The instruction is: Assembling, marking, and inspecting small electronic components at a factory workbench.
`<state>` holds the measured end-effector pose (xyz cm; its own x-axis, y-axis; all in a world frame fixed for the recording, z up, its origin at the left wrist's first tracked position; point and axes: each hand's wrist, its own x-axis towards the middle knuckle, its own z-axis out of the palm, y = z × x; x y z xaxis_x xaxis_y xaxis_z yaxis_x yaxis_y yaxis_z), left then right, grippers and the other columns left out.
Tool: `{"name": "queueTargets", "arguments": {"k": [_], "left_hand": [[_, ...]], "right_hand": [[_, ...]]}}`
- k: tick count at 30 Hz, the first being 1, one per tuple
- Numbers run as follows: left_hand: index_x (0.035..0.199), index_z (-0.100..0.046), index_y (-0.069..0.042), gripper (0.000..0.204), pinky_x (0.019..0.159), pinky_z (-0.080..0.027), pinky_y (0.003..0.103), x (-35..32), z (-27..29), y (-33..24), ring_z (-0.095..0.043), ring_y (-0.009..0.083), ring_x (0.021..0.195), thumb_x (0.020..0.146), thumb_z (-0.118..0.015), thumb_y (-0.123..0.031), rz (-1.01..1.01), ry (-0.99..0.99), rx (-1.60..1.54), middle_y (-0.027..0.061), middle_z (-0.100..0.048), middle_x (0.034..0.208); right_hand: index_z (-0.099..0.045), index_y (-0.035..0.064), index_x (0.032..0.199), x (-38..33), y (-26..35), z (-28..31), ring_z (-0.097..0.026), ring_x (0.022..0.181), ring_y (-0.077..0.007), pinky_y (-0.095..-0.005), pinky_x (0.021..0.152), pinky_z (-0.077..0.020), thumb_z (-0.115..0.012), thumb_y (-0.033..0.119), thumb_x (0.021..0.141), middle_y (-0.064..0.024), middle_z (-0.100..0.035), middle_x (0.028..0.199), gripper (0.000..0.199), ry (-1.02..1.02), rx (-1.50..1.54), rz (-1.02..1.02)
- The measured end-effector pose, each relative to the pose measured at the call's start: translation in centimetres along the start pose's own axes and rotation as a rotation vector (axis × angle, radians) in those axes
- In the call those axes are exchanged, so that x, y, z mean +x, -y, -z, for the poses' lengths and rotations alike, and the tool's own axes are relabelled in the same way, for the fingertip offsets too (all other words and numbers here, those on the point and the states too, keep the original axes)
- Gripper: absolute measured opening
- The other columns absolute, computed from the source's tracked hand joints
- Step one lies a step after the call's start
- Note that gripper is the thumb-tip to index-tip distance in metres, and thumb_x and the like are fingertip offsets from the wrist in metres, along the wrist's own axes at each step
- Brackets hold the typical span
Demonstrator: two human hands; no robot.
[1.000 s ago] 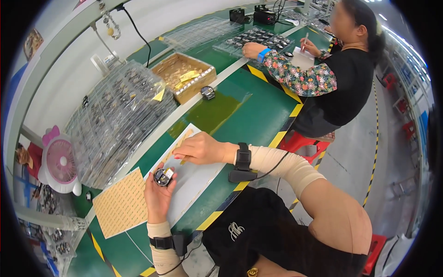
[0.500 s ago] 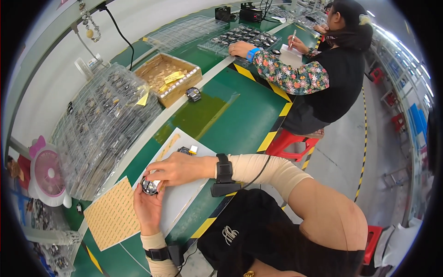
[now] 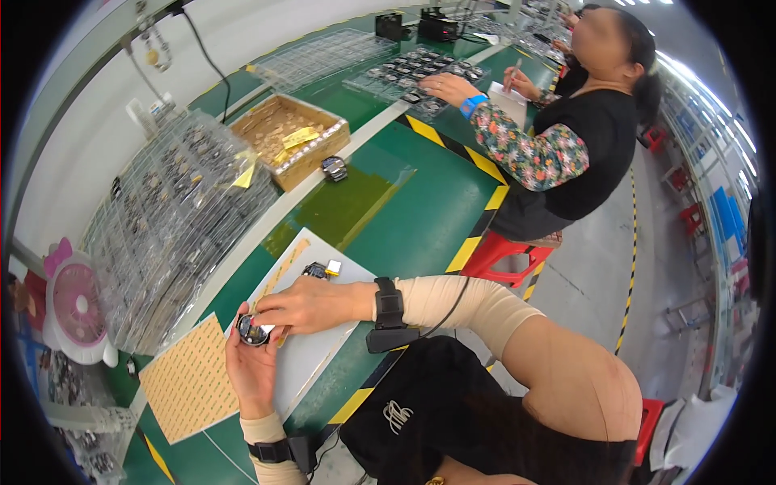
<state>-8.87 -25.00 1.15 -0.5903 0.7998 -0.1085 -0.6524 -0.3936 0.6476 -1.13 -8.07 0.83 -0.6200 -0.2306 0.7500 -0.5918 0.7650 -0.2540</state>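
My left hand (image 3: 252, 378) is closed round a small round watch case (image 3: 253, 330), dark-rimmed with bright parts inside. Over it, my right hand (image 3: 305, 305) has its fingers pinched at the case's upper edge. A bit of something pale shows by those fingertips, too small to name. Both hands are above a white board (image 3: 319, 356) lying on the green bench. Just beyond my right hand, a second watch case (image 3: 314, 271) rests on the board, with a small white-and-yellow block (image 3: 334, 267) beside it. A yellow adhesive sheet with green marks (image 3: 187, 381) lies left of my left hand.
Stacked clear trays of parts (image 3: 182, 210) stand at the left, near a pink-and-white fan (image 3: 81, 303). Behind the board are a wooden box (image 3: 303, 158) of small pieces and a black watch (image 3: 334, 168). A co-worker (image 3: 594, 149) sits at the right beside a filled tray (image 3: 424, 69).
My right-hand fingers have shifted slightly over the watch case, which stays in my left hand. The co-worker's head has turned this way, and their hand on the tray has moved right.
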Motion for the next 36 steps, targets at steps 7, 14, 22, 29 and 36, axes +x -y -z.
{"name": "queueTargets", "arguments": {"k": [7,14,22,29,36], "left_hand": [[0.123,-0.041,-0.001,0.039,0.090,-0.045,0.038,0.2,0.6,0.3,-0.053,0.0223,0.102,0.093,-0.040,-0.025,0.076,0.062,-0.022,0.0110,-0.054,0.112],[0.123,-0.040,0.000,0.039,0.090,-0.045,0.036,-1.2,1.3,0.3,-0.053,0.0259,0.105,0.094,-0.036,-0.025,0.071,0.138,0.001,0.0125,-0.052,0.115],[0.122,-0.041,-0.002,0.037,0.098,-0.039,0.042,-0.5,1.8,0.8,-0.050,0.0299,0.109,0.093,-0.042,-0.025,0.032,0.145,-0.027,0.0148,-0.050,0.116],[0.129,-0.033,-0.002,0.045,0.098,-0.038,0.039,0.0,1.4,0.6,-0.049,0.0261,0.110,0.092,-0.044,-0.026,0.016,0.202,0.041,0.0138,-0.047,0.121],[0.131,-0.031,-0.002,0.047,0.097,-0.039,0.037,-0.6,0.6,1.0,-0.049,0.0240,0.110,0.092,-0.045,-0.025,-0.018,0.189,0.089,0.0131,-0.046,0.122]], "right_hand": [[-0.061,0.0102,0.103,0.1,1.1,0.5,-0.061,0.058,-0.0193,-0.0274,0.045,-0.0478,-0.069,0.017,0.071,-0.0045,-0.061,0.103,0.034,0.025,-0.097,-0.099],[-0.059,0.0116,0.104,-0.3,1.9,-0.1,-0.063,0.071,-0.0199,-0.0295,0.050,-0.0501,-0.068,0.015,0.070,-0.0025,-0.061,0.098,0.036,0.026,-0.070,-0.051],[-0.058,0.0112,0.100,-0.6,0.3,-0.4,-0.061,0.069,-0.0229,-0.0319,0.053,-0.0495,-0.062,0.020,0.075,-0.0038,-0.059,0.090,0.028,-0.013,-0.087,-0.003],[-0.059,0.0104,0.094,-1.0,0.1,-0.3,-0.060,0.066,-0.0222,-0.0319,0.050,-0.0483,-0.064,0.021,0.075,-0.0030,-0.058,0.085,0.022,-0.112,-0.126,-0.017],[-0.058,0.0091,0.096,-1.6,0.5,-0.3,-0.060,0.065,-0.0206,-0.0295,0.048,-0.0480,-0.065,0.020,0.075,-0.0026,-0.058,0.087,0.025,-0.110,-0.135,-0.016]]}}
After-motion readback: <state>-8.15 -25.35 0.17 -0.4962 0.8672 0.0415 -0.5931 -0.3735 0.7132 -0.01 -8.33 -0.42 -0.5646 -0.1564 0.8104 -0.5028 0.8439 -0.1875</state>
